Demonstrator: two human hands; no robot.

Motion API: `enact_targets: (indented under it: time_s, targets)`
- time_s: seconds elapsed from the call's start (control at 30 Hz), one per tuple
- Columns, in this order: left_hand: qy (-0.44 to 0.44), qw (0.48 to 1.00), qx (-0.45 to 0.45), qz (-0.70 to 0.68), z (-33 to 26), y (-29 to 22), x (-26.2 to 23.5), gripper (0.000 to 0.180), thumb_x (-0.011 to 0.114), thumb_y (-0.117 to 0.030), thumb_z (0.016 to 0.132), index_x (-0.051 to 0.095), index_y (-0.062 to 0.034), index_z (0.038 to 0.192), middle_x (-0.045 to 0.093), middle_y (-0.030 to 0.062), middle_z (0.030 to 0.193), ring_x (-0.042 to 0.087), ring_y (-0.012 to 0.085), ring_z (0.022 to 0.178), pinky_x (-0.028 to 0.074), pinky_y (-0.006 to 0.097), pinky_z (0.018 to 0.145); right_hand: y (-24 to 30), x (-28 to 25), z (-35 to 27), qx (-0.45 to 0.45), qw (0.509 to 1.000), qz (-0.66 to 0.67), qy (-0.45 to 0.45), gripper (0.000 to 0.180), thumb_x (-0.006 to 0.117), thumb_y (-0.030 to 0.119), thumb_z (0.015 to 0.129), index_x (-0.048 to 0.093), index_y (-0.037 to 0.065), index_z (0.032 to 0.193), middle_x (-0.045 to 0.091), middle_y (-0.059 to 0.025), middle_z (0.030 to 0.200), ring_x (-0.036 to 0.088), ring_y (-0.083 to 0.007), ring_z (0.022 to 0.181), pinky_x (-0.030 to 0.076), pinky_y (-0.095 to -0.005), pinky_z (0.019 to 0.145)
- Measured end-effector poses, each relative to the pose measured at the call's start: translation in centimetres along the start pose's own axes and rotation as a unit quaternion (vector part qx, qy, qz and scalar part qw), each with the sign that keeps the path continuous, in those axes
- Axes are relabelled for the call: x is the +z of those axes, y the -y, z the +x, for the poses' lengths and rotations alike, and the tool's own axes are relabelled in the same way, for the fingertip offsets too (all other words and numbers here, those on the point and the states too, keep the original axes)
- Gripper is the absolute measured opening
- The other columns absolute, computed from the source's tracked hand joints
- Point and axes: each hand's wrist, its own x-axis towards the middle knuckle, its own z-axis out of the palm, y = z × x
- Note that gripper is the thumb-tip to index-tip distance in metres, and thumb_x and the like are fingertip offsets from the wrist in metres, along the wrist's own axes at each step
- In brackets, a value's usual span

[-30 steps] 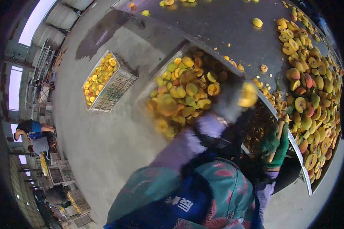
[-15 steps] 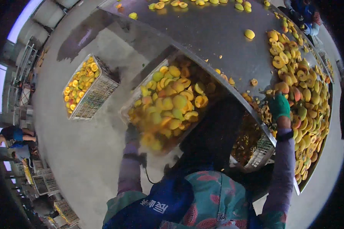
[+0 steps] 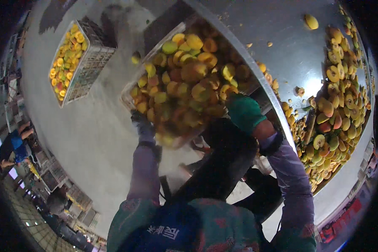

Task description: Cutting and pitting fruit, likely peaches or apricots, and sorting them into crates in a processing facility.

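A pale plastic crate (image 3: 124,97) heaped with halved, peach-like fruit (image 3: 193,71) stands in front of me, partly under the table edge. My left hand (image 3: 142,122), in a dark glove, is at the crate's near left corner, its fingers closed over the rim. Beside the crate's right side is my right hand (image 3: 244,112) in a green glove. It is blurred, and its fingers are hidden from me. The nearest fruit in the crate is smeared by motion.
The metal table (image 3: 277,63) at right carries a long pile of fruit halves (image 3: 340,113) and loose pits. A second full crate (image 3: 88,63) stands on the floor at left. Another person (image 3: 17,147) is at the far left, near stacked crates.
My right hand has left the fruit pile on the table and come left and down to the crate. The left hand stays at the crate's corner. The whole view has shifted.
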Motion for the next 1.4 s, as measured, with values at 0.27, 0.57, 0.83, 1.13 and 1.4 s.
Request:
enact_targets:
  time_s: [0.27, 0.57, 0.83, 1.13, 1.4]
  targets:
    - [-0.029, 0.994, -0.108, 0.017, -0.4, -3.6, 0.5, 0.045, 0.037, -0.037, 0.095, 0.047, 0.0027, 0.113, 0.052, 0.0205, 0.115, 0.055, 0.0325, 0.096, 0.047, 0.038, 0.080, 5.6, 12.2, -12.7, 0.173, 0.930, 0.280, 0.162, 0.021, 0.047, 0.016, 0.085, 0.056, 0.006, 0.101, 0.059, -0.0112, 0.086, 0.057, -0.0272, 0.079, 0.045, -0.0400, 0.069]
    - [0.101, 0.964, -0.216, 0.118, -1.3, -13.1, 0.5, 0.059, 0.041, -0.027, 0.092, 0.019, 0.0053, 0.137, 0.031, 0.0174, 0.138, 0.035, 0.0328, 0.122, 0.028, 0.037, 0.103, 14.1, 30.5, -25.5, 0.215, 0.849, 0.447, 0.184, 0.026, 0.057, 0.025, 0.082, 0.060, 0.009, 0.102, 0.065, -0.0084, 0.089, 0.062, -0.0260, 0.076, 0.049, -0.0370, 0.066]
    - [-0.110, 0.989, -0.099, 0.023, -1.9, -9.7, 0.7, 0.048, 0.035, -0.038, 0.096, 0.046, 0.0026, 0.120, 0.055, 0.0159, 0.113, 0.055, 0.0256, 0.099, 0.044, 0.036, 0.087, 10.0, 23.1, -18.2, 0.168, 0.861, 0.196, 0.438, 0.035, 0.057, 0.036, 0.079, 0.060, 0.015, 0.106, 0.064, -0.0197, 0.092, 0.062, -0.0320, 0.085, 0.049, -0.0421, 0.072]
    - [0.089, 0.982, -0.149, -0.069, -4.5, -5.4, 1.6, 0.050, 0.043, -0.042, 0.092, 0.043, -0.0019, 0.123, 0.056, 0.0143, 0.107, 0.056, 0.0284, 0.092, 0.049, 0.039, 0.077, 18.2, 4.6, 29.3, -0.061, 0.960, 0.229, -0.150, 0.039, 0.063, 0.020, 0.071, 0.056, 0.006, 0.107, 0.060, -0.0172, 0.092, 0.058, -0.0346, 0.084, 0.047, -0.0442, 0.074]
    - [0.140, 0.938, -0.255, -0.185, -5.2, -9.6, 0.4, 0.057, 0.047, -0.041, 0.089, 0.037, -0.0003, 0.127, 0.051, 0.0181, 0.115, 0.052, 0.0327, 0.100, 0.046, 0.041, 0.082, 13.2, 21.1, 54.4, 0.110, 0.977, -0.183, 0.009, 0.024, 0.057, 0.024, 0.076, 0.057, 0.006, 0.092, 0.055, -0.0087, 0.079, 0.055, -0.0292, 0.074, 0.043, -0.0433, 0.066]
